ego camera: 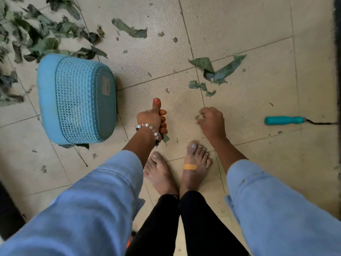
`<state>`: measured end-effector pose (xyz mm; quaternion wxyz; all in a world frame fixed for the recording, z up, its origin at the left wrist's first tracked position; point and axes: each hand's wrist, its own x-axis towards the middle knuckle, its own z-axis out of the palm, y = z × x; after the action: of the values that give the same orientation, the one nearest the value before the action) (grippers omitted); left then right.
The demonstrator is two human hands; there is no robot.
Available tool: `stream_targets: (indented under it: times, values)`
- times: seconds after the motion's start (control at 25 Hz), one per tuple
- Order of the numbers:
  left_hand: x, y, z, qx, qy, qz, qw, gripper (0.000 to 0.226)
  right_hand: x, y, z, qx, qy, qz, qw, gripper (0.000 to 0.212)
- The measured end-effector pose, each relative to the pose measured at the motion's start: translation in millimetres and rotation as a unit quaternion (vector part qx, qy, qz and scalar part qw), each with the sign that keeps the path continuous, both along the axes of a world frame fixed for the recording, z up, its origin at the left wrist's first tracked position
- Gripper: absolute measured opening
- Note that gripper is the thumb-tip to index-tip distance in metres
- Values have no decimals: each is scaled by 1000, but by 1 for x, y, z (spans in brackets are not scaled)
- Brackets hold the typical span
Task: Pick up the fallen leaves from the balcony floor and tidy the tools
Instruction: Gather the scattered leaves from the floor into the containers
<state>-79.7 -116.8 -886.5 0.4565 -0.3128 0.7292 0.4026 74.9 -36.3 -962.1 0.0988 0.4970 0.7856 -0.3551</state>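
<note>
Leaves lie scattered over the balcony floor (258, 24), and the gathering step is in hand, judged far from done. Nearest the viewer, at the bottom of the frame, are two bare feet and blue sleeves. Just above them the left hand (153, 119) is fisted, thumb up, its fingers (163, 124) curled around collected leaf scraps, one green piece (164, 138) sticking out below the fist. The right hand (211, 121) hovers at the tiles, fingers bent down toward a small crumb of leaf (196, 117); whether they already pinch it I cannot tell. Left of the hands a blue mesh basket (77, 98) lies overturned, bottom facing right. At the right edge a teal-handled garden tool (285, 120) lies on the floor, its metal end running out of frame. Farther up, torn leaves (217, 71) sit right of centre, one larger leaf (129, 28) near the top, and a dense heap (36, 34) fills the upper left. Next would likely come righting the basket and dropping the handful in. Pale, scuffed square tiles cover the floor.
</note>
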Motion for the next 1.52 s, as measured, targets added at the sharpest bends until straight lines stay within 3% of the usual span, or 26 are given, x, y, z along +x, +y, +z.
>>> stream_targets:
  times: [0.12,0.16,0.24,0.36,0.44,0.52,0.68,0.76,0.84,0.88,0.96,1.04,1.08,1.2,1.28,1.36,1.48,1.52]
  values:
    - [-3,-3,-12,-31,4,-12,999,55,-6,-9,-22,85,26,147,985,18]
    - [-5,-3,-13,-41,-2,-14,999,55,-7,-6,-27,64,20,163,984,16]
    - [-5,0,-10,-59,-11,-23,998,54,-6,9,-26,8,8,105,994,7]
    - [-7,14,9,-68,-13,-42,997,52,-11,47,-3,-57,46,-137,988,7]
    - [-13,32,21,-51,-10,-58,997,51,-18,77,17,-37,51,-199,978,6]
    - [-24,51,28,-27,-6,-72,997,51,-22,106,25,-6,40,-185,982,16]
    - [-40,83,16,0,7,-94,996,51,-38,128,7,-6,-47,-52,998,59]
    - [-44,90,1,-3,10,-107,994,52,-45,117,-10,69,-97,-2,993,58]
    - [-45,91,-11,-10,6,-116,993,52,-44,111,-20,160,-60,19,985,40]
    - [-46,91,-12,-10,5,-115,993,52,-40,115,-21,184,-23,13,983,30]
    - [-52,89,-14,-18,7,-132,991,51,-37,126,-13,130,31,-76,988,23]
    - [-55,84,-16,-30,2,-133,991,50,-48,132,0,58,72,-166,982,32]
    - [-54,81,-19,-42,0,-133,990,51,-57,131,5,39,83,-166,982,43]
    - [-49,72,-31,-69,-41,-153,985,62,-80,113,4,30,8,-12,999,62]
    - [-56,76,-21,-51,-28,-124,991,55,-84,101,-6,56,-64,54,995,67]
    - [-63,74,-20,-31,-2,-128,991,50,-80,90,-13,99,-87,96,987,59]
    - [-61,71,-25,-20,-11,-124,992,50,-72,89,-14,168,-4,151,974,32]
    - [-59,68,-26,-18,-13,-135,991,51,-72,96,-11,148,22,134,980,23]
